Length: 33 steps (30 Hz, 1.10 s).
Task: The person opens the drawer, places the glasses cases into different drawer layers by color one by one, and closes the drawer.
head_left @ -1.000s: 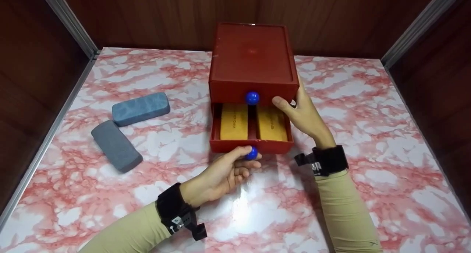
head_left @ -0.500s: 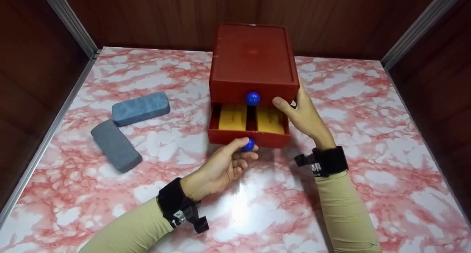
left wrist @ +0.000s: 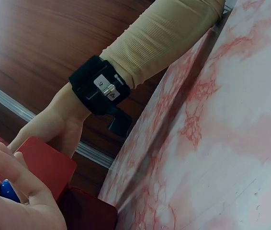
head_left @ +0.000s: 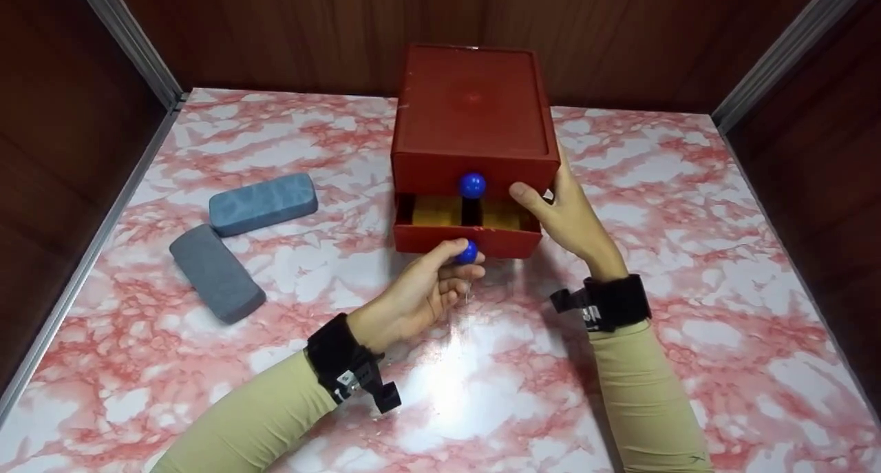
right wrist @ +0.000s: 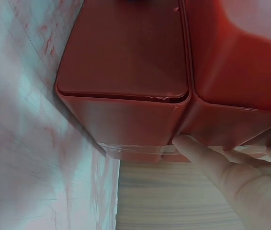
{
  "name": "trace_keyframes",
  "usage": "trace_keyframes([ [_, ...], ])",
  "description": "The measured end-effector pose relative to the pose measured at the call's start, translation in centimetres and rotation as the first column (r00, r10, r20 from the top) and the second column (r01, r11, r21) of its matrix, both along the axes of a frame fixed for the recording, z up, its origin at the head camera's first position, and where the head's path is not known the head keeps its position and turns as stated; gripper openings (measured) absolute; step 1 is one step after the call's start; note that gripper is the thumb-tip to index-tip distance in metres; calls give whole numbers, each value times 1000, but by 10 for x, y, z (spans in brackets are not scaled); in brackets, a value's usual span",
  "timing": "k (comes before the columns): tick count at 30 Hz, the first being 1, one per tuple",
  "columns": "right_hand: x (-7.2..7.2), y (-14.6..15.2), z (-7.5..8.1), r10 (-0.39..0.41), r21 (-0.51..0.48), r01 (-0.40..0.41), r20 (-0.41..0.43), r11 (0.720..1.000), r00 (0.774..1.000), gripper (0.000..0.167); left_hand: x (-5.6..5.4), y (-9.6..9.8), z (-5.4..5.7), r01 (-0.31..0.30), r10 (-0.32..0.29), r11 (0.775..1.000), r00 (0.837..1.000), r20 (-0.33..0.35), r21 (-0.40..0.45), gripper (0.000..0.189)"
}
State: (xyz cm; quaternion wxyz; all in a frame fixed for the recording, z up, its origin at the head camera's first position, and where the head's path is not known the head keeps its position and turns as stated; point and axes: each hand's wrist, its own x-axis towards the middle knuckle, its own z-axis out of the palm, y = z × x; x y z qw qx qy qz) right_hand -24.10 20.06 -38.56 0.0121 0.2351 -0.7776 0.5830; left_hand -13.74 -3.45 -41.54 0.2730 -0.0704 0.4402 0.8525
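A red two-drawer box (head_left: 475,101) stands at the back middle of the table in the head view. Its upper drawer, with a blue knob (head_left: 472,185), is in. The lower drawer (head_left: 413,239) stands partly out, and yellow blocks (head_left: 433,211) show inside it. My left hand (head_left: 413,294) pinches that drawer's blue knob (head_left: 466,253) between thumb and fingers. My right hand (head_left: 575,218) grips the box's right side, its thumb on the front. In the right wrist view, the fingers (right wrist: 207,158) lie along the box's side wall.
Left of the box lie a blue block (head_left: 263,203) and a grey block (head_left: 217,273), close together on the marbled table (head_left: 688,390). Dark wooden panels (head_left: 275,32) enclose the table at the back and both sides.
The lower drawer has slid back into the box, with my left hand following on its knob. Less of the yellow blocks shows. My right hand has stayed in place.
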Motion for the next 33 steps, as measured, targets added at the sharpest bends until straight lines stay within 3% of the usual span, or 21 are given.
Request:
trace_keyframes([
  [18, 1, -1, 1, 7, -49, -6, 13, 999, 1000, 73, -30, 2, 0, -53, 53, 999, 998, 15, -10, 34],
  [33, 1, 0, 1, 16, -38, -15, 16, 999, 1000, 75, -42, 3, 2, -80, 80, 997, 996, 29, 4, 34],
])
